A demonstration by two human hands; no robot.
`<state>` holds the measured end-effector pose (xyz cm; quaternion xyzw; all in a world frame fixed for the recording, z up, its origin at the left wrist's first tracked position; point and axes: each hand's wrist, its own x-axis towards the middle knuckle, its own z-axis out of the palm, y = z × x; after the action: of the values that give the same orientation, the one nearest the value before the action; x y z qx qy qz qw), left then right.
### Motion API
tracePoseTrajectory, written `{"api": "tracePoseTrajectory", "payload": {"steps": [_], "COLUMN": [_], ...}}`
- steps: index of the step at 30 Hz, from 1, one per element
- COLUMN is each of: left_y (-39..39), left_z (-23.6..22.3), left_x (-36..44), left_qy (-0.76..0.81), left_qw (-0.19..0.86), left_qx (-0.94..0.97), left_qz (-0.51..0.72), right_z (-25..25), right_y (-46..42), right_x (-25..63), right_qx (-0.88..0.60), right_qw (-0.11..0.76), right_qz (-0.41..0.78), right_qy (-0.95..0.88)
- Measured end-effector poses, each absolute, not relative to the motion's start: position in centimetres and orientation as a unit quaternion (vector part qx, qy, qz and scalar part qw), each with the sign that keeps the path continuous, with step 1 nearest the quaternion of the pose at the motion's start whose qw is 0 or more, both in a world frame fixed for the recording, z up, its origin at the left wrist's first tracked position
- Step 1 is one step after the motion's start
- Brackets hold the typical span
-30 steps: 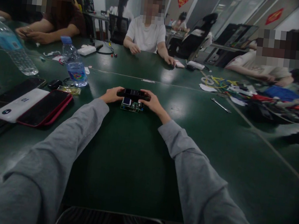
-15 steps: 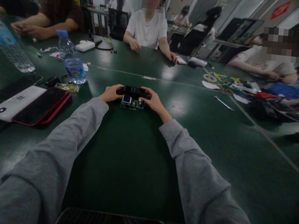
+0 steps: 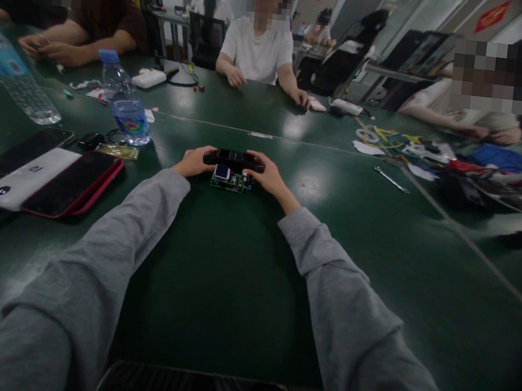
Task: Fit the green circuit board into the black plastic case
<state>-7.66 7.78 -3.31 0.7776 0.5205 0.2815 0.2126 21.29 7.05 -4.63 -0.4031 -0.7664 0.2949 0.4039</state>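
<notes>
At the far left of the dark green tabletop (image 3: 228,279) is a clear plastic bottle with a blue label (image 3: 19,80), beyond a flat white rectangular device (image 3: 25,174) and a black-screened phone in a red case (image 3: 73,185). A clear blue-capped bottle (image 3: 126,103) follows. Centrally, the left hand (image 3: 196,162) grips one end of a black oblong casing (image 3: 234,159), a green circuit board with a small screen (image 3: 231,184) just on its near side; the right hand (image 3: 262,171) pinches the other end. Farther right lie a silver metal wrench (image 3: 391,180) and tangled multicoloured cables (image 3: 388,138).
</notes>
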Motion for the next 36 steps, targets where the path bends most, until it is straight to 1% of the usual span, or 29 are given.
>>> {"api": "tracePoseTrajectory", "payload": {"steps": [11,16,19,21,24,27,31,36], "left_y": [7.7,7.9,7.6,6.9,5.2,3.6,2.5,1.7], "left_z": [-3.4,-3.3,-1.8,-0.1,2.4,3.5,2.6,0.8], "left_x": [-7.7,-7.5,-7.4,-7.4,-7.5,-7.6,-7.9,-8.4], "left_qy": [0.511,0.509,0.454,0.434,0.428,0.421,0.4,0.395], "left_qw": [0.218,0.232,0.266,0.26,0.241,0.237,0.26,0.27], "left_qx": [0.779,0.766,0.764,0.76,0.764,0.77,0.785,0.802], "left_qz": [0.291,0.315,0.373,0.407,0.419,0.417,0.395,0.357], "right_z": [-5.2,-4.5,-2.9,-1.5,0.4,1.5,1.2,-0.9], "right_y": [7.3,7.4,7.2,6.7,5.3,3.7,1.9,0.2], "right_x": [21.5,21.3,21.0,20.9,20.9,21.1,21.6,22.2], "right_qx": [-0.388,-0.403,-0.401,-0.387,-0.368,-0.365,-0.367,-0.383], "right_qw": [0.406,0.405,0.422,0.441,0.459,0.453,0.432,0.395], "right_qz": [0.282,0.301,0.308,0.308,0.304,0.293,0.289,0.296], "right_qy": [-0.778,-0.764,-0.752,-0.749,-0.75,-0.759,-0.772,-0.781]}}
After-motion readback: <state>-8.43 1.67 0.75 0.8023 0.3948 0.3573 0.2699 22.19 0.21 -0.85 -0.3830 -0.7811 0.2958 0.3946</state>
